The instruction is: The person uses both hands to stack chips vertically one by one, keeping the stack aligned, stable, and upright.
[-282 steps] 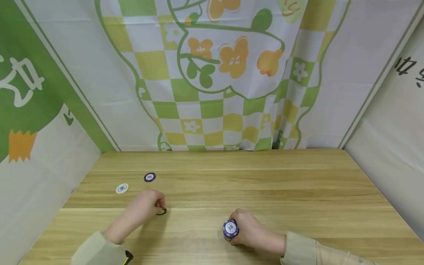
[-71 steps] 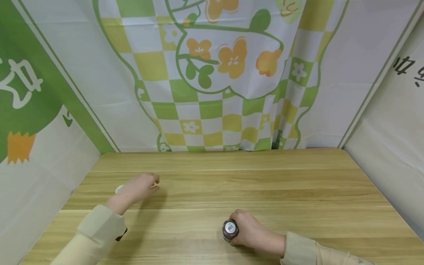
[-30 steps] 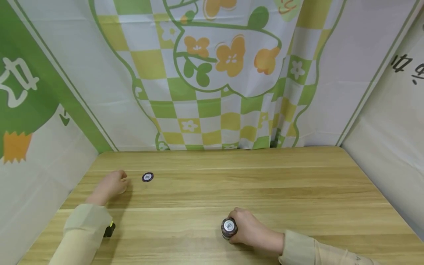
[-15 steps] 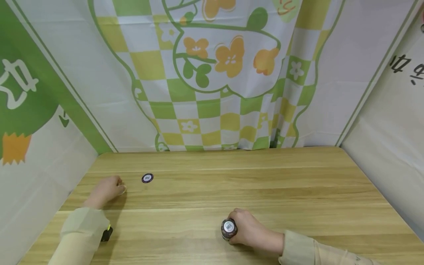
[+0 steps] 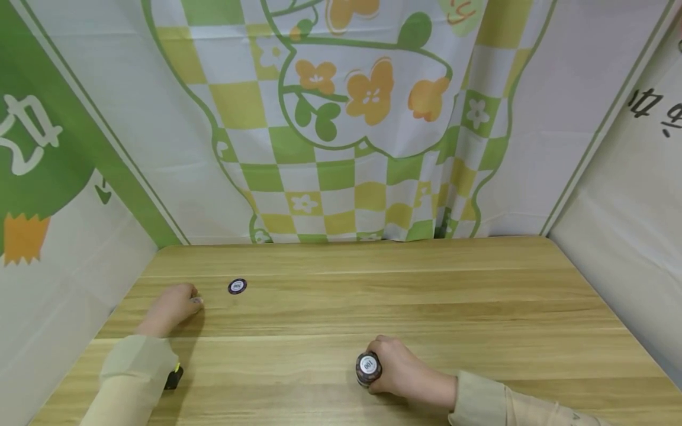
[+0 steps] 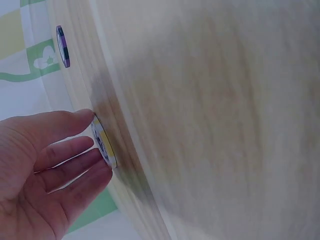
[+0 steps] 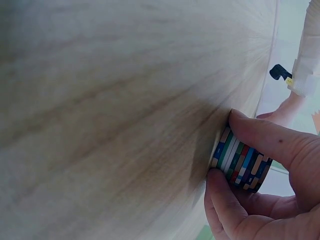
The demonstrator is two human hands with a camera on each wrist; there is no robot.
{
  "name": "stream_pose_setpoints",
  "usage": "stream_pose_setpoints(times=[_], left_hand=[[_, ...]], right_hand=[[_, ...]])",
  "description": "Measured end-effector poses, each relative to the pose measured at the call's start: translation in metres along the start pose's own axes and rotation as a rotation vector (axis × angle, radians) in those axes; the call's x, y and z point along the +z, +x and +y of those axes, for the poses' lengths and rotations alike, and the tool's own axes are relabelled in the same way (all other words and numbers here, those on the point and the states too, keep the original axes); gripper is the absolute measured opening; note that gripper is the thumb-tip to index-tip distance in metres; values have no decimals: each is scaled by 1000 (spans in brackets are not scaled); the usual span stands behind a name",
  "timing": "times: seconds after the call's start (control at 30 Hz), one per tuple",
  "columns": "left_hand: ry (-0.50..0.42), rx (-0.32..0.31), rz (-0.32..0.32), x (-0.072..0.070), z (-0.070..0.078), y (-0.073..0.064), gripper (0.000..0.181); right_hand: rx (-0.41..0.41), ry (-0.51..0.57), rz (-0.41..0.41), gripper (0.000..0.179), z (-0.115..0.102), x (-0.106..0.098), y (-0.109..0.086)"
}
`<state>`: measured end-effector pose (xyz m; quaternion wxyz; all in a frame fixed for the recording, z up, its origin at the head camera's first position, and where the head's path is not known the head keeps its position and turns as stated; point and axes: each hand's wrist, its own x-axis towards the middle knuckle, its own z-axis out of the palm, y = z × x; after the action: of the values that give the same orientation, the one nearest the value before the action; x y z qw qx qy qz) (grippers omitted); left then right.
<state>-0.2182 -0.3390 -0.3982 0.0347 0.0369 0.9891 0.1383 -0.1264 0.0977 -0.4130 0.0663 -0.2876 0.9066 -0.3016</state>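
Observation:
My left hand (image 5: 169, 306) is at the table's left side, with thumb and fingertips on opposite edges of a white-and-yellow poker chip (image 6: 105, 142). That chip stays at the table surface, mostly covered by the hand in the head view. Just right of it lies a dark purple poker chip marked 500 (image 5: 237, 286), untouched. Near the front middle, my right hand (image 5: 401, 368) grips an upright stack of poker chips (image 5: 367, 365) standing on the table. A black chip marked 100 tops it; the right wrist view shows blue, green, white and red edges.
The wooden table (image 5: 453, 296) reaches back to a checkered floral curtain (image 5: 341, 195). White and green fabric walls close in the left and right sides. A black-and-yellow wrist device (image 5: 174, 377) sits at the left sleeve.
Since earlier, the stack's top chip changed from blue 10 to black 100. My left hand moved left from above the 500 chip and took hold of the yellow chip. My right hand stayed put.

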Motion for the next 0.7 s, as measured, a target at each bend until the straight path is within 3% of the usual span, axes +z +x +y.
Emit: stream_pose_setpoints(times=[0.5,0.7], left_hand=[[20,15,75,1,1,2,41],[10,31,86,-1,0,0,19]], right_hand=[[5,-3,-6,42,0,0,0],[14,-2,-8,42,0,0,1]])
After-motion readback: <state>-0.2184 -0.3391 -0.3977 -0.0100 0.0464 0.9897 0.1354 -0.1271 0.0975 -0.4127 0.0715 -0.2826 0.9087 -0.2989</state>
